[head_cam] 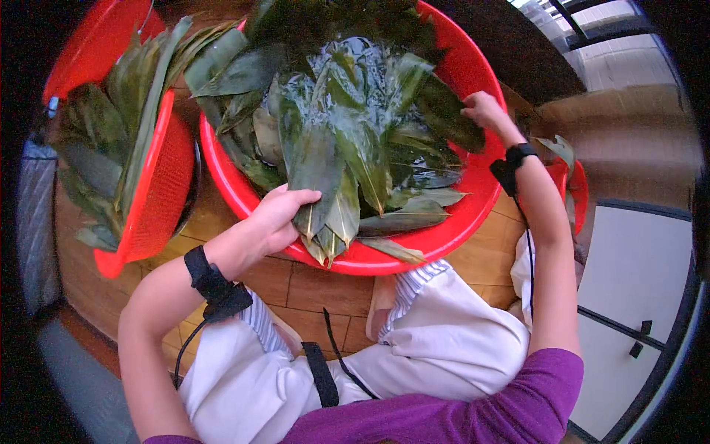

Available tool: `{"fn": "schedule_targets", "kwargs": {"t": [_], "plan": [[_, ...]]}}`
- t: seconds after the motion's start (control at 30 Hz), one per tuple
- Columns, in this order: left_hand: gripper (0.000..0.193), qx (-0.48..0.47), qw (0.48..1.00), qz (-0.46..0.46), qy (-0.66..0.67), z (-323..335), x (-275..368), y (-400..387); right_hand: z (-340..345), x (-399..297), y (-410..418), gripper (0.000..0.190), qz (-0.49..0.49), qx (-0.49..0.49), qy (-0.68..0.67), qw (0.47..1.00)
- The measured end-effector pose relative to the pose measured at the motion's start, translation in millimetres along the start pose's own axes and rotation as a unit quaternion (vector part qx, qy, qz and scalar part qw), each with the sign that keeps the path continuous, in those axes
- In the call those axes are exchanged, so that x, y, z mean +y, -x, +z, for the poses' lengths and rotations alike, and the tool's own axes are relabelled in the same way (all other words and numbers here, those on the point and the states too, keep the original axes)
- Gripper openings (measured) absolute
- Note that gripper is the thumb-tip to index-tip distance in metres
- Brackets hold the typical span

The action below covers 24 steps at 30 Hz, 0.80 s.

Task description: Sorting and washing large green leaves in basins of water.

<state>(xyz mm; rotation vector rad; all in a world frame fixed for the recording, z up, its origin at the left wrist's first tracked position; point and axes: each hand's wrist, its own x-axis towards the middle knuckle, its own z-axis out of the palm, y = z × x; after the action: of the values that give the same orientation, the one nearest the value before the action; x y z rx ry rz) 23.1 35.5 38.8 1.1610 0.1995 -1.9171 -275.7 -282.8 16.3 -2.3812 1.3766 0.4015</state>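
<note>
A large red plastic basin [466, 233] stands before me, filled with water [355, 119] and many long green leaves, which look like bamboo leaves. At its near left rim my left hand [277, 219] grips a bunch of overlapping leaves [316, 177], thumb on top. Their pale stem ends point towards me over the rim, and their far ends lie in the water. My right hand [484, 114], at the basin's right side, has its fingers closed on the edge of a broad dark leaf [446, 114]. Its fingertips are partly hidden.
On the left, a tilted red perforated basket [161, 188] holds more leaves [105, 133]. Another red container [579, 194] with a leaf stands at the right, beyond my forearm. White cabinet doors [638, 266] are at far right. Wooden flooring [327, 294] shows between my legs.
</note>
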Motion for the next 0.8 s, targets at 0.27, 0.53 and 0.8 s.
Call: {"fn": "schedule_targets", "kwargs": {"t": [0.27,0.53,0.8], "plan": [[0.029,0.0,1.0,0.015,0.002,0,1,5,65,-25,-4,0.044,0.129,-0.007,0.074,0.989],[0.029,-0.002,1.0,0.002,-0.006,7,2,5,75,-22,-9,0.02,0.117,0.029,0.09,0.989],[0.027,0.008,1.0,0.002,-0.001,4,3,7,-55,-49,29,0.041,0.051,-0.227,0.053,0.971]]}}
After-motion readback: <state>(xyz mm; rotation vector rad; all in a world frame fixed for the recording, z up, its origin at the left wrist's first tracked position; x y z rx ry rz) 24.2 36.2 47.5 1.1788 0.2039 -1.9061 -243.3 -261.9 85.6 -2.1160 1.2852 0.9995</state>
